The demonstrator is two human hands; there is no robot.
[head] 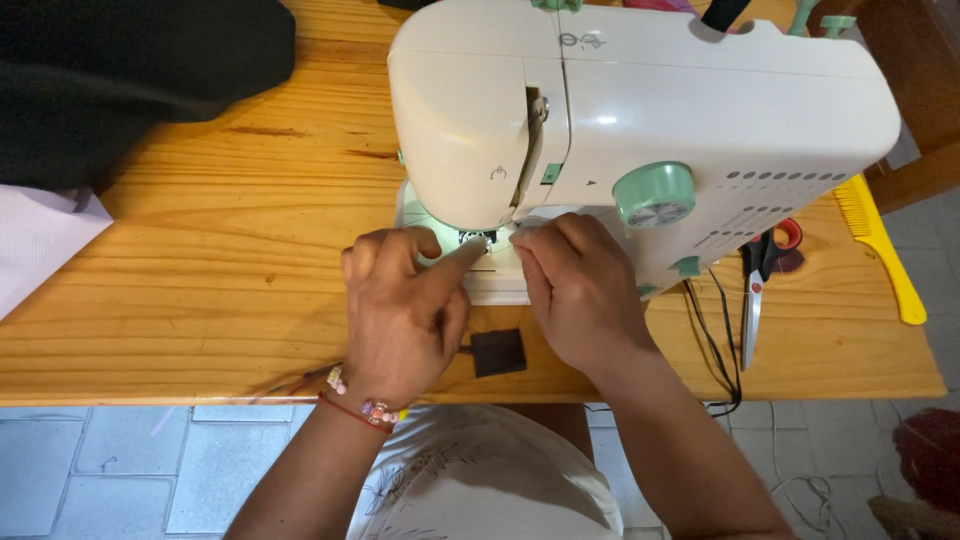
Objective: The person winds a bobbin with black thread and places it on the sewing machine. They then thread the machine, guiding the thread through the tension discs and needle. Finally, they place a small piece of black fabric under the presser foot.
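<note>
A pale garment (480, 470) is seen nearest, at 6 o'clock, below the bench (200, 300) edge. A beaded bracelet (365, 405) is worn on the left wrist. The left hand (400, 305) is laid on the bench, its forefinger stretched toward 1 o'clock and set at the needle area (478, 240); nothing is held in its grip. The right hand (580, 290) is placed just beside, at 3 o'clock of the left, fingers curled narrow and pressed to the machine bed; whether anything is pinched cannot be told. A small dark patch (497, 352) is found between the two wrists, on the bench. Scissors (760, 280) and a black cable (715, 345) are noted at 3 o'clock, a yellow comb (885, 245) beyond them. The cream sewing machine (640, 110) is stationed at 12 o'clock, its green dial (655, 193) facing forward. Dark cloth (130, 70) is piled at 10 o'clock.
</note>
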